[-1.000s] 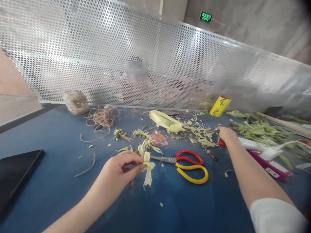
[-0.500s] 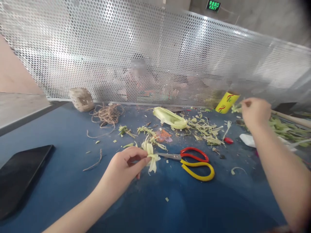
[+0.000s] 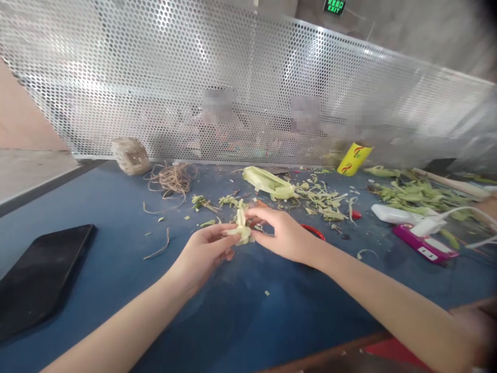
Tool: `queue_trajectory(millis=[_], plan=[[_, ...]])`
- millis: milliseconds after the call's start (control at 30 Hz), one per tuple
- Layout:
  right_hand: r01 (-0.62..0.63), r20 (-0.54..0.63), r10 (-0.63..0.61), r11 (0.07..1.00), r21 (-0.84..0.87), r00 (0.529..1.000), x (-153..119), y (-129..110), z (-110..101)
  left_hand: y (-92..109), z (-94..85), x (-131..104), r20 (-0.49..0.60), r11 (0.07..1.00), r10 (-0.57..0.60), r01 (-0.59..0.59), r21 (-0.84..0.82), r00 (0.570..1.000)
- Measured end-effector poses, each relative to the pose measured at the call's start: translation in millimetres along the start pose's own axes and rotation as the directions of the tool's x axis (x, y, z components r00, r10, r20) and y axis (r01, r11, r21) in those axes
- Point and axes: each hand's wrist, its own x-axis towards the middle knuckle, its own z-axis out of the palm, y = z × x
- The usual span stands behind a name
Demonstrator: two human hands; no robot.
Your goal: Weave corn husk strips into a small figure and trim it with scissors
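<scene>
My left hand (image 3: pixel 204 251) pinches a small pale bundle of corn husk strips (image 3: pixel 243 232) between thumb and fingers, just above the blue table. From the other side my right hand (image 3: pixel 285 235) has its thumb and fingertips closed on the same bundle. Whether anything else is between the right fingertips is hidden. Behind the right hand lie scissors, of which mainly the red handle (image 3: pixel 313 231) shows. A larger folded husk (image 3: pixel 267 182) rests farther back, beyond both hands. Small green scraps (image 3: pixel 204 203) lie beyond the left hand.
A black phone (image 3: pixel 46 274) lies at left. Tangled twine (image 3: pixel 171 181) sits near a wrapped roll (image 3: pixel 131 156). Shredded husk (image 3: pixel 330 199), a yellow tube (image 3: pixel 354 159), a purple power strip (image 3: pixel 423 246) and green leaves (image 3: pixel 419 197) are at right. A perforated metal screen (image 3: pixel 155 88) stands behind; people are beyond it.
My right hand has come from the leaf pile at the right to the husk bundle and now covers most of the scissors. My left hand keeps its hold. The view has shifted slightly.
</scene>
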Motion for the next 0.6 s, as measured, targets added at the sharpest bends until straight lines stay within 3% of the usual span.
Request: queue_trajectory(millis=[133,300,467,600], plan=[[0.014,-0.034,-0.010,0.995,0.103,0.999,-8,-14,5,1,3.5,-5,0.026,0.999,0.012,-0.011,-0.030,1.000],[-0.096,-0.049,0.111,0.966,0.238,0.993,-9,-18,9,0,8.4,-10,0.046,0.998,0.053,-0.055,0.037,0.998],[-0.229,-0.044,0.278,0.862,0.453,0.960,-7,-13,13,1,11.0,-12,0.058,0.988,0.068,-0.075,0.132,0.996],[-0.250,-0.027,0.338,0.745,0.619,0.941,-6,-10,12,3,12.7,-14,0.095,0.986,0.053,-0.067,0.152,0.994]])
